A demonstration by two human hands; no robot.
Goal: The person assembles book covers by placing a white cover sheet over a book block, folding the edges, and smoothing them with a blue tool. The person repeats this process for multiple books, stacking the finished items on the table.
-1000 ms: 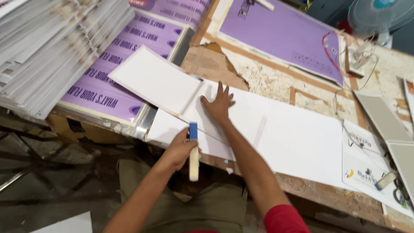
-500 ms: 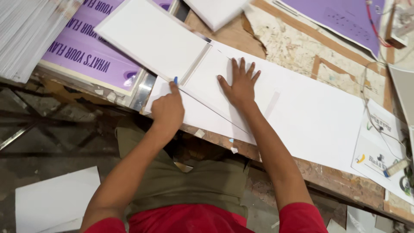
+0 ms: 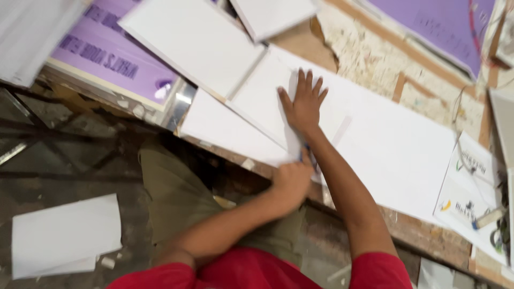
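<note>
The right hand (image 3: 304,101) lies flat, fingers spread, pressing down a large white sheet (image 3: 375,144) at the near edge of the bench (image 3: 375,64); the left hand (image 3: 292,179) is clenched on a small blue-tipped tool (image 3: 309,155), mostly hidden, drawn along the sheet's near edge; judged a cutting or scoring pass in progress, calling for firm hold-down and a straight pull. The sheet is smooth, matt, rectangular; the bench top is worn and flaking; a glossy purple board (image 3: 107,59) lies at the far left.
</note>
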